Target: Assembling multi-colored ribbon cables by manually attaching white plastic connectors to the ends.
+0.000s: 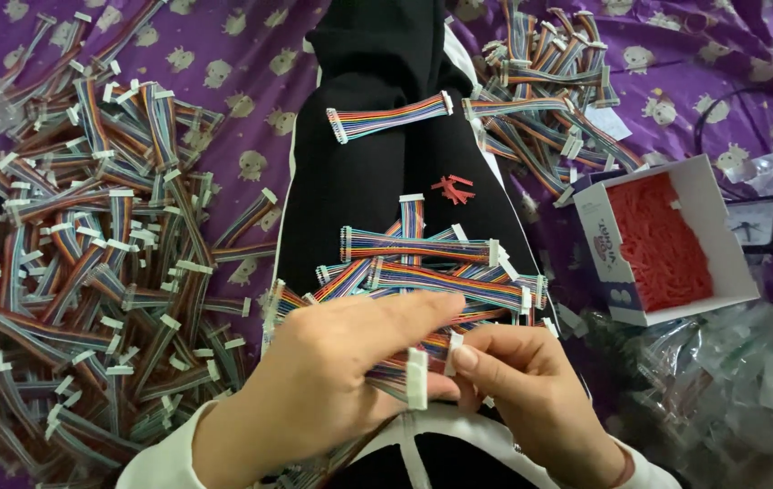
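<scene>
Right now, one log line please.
left hand: holds ribbon cable | right hand: pinches its white plug | red clips box: right

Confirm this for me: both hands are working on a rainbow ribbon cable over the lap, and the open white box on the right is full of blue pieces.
One detail is wrong. The head view shows the open white box filled with red pieces, not blue. The rest stands: the left hand and right hand hold a rainbow ribbon cable by its white connectors over the lap.

Rainbow ribbon cable (409,369) — white connector (416,378) at its end — pinched over the lap.
</scene>
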